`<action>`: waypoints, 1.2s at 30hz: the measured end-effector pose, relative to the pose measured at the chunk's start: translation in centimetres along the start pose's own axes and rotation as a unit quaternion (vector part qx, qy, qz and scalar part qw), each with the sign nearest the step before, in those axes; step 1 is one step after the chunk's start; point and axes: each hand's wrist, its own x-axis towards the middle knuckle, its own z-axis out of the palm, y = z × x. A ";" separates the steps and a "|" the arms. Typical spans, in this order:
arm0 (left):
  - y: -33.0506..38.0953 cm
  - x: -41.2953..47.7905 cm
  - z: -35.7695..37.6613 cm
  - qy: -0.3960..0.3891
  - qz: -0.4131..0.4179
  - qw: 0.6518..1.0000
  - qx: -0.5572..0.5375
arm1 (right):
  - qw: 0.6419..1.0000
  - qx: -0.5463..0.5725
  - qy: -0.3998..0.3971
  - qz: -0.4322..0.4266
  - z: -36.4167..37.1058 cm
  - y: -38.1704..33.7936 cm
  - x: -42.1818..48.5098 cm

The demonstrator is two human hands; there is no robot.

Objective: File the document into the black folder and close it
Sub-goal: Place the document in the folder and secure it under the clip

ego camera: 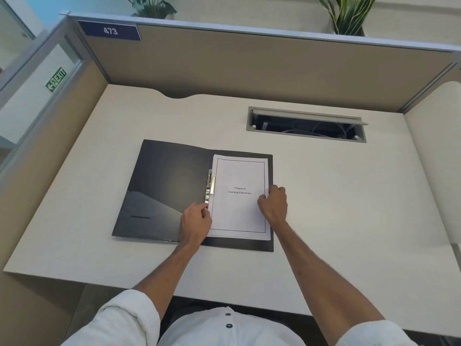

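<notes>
A: Centrally, the black folder (164, 193) lies open on the desk (336, 196), its spine running from the upper to the lower part of the frame. The document (239, 198) rests on the folder's right-hand leaf, long axis parallel to the spine.

B: Where is the metal clip (210, 186) relative to the hands?

A: Along the document's left edge, just above the left hand (195, 224). That hand is nearer; its fingertips touch the sheets' left margin at the clip's lower end. Whether they pinch paper or only press it cannot be told. The right hand (273, 204) is curled over the document's right edge, fingers closed on the stack, steadying it.

B: And the coming move?

A: Probably securing the clip, then swinging the left leaf rightward over the page; the free cover lies left of both hands, so the left hand suits it.

B: Counts?

A: One folder, one document stack, one clip, two hands. One cable tray (306, 124) sits in the upper right, well apart.
</notes>
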 end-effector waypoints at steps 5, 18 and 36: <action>0.1 -0.1 -0.4 -0.010 0.002 1.000 -0.008 | 1.000 0.019 0.009 0.015 0.2 0.0 -0.2; 0.1 -0.8 -0.5 -0.030 0.024 0.999 0.007 | 0.999 0.026 0.011 0.018 0.1 0.0 -0.2; -4.4 -0.8 -0.8 -0.143 0.339 0.909 0.196 | 0.960 -0.166 -0.024 -0.222 -0.9 -4.6 3.4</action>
